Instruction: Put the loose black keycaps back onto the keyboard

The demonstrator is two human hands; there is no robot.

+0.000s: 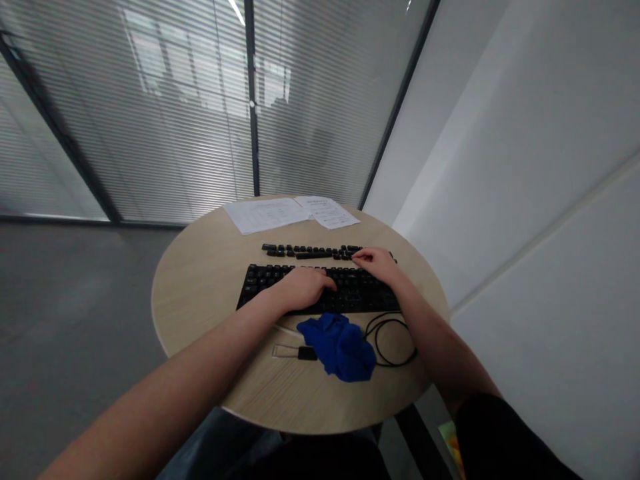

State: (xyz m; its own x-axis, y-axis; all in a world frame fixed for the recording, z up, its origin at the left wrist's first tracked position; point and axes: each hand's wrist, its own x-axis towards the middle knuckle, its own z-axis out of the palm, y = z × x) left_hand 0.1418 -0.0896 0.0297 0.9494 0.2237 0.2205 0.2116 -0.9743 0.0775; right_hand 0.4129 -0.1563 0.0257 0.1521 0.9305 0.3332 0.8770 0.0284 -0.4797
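Forearms (200, 373) fill the near edge, bare, reaching out over a round wooden counter (200, 293).

Left grip (305, 288): palm down on the black keyboard (265, 280), fingers curled loosely over the middle keys. Cannot tell whether anything sits under them.

Right grip (376, 261): at the keyboard's far right edge, fingertips touching the right end of a row of loose keycaps (310, 252) lined up just beyond both grips. Pinching a cap or only touching it: cannot tell, the fingers hide the contact.

Near side of the left grip: blue cloth (340, 345), bunched, touching the keyboard's near edge. Beside the cloth, under the left wrist: small wire-loop tool (306, 353) with a black handle. Under the right wrist: cable (395, 347), lying in a loose loop. Well beyond both grips: two printed sheets (280, 215).

Risks (judgement):
- The keycap row lies unsecured, so a sideways sweep of the right grip could scatter the caps or break their order.
- The right forearm passes over the cable loop, and a snag there would drag the keyboard.
- The left palm bears on the keys, so if the board slides under it, its far edge could knock the row.
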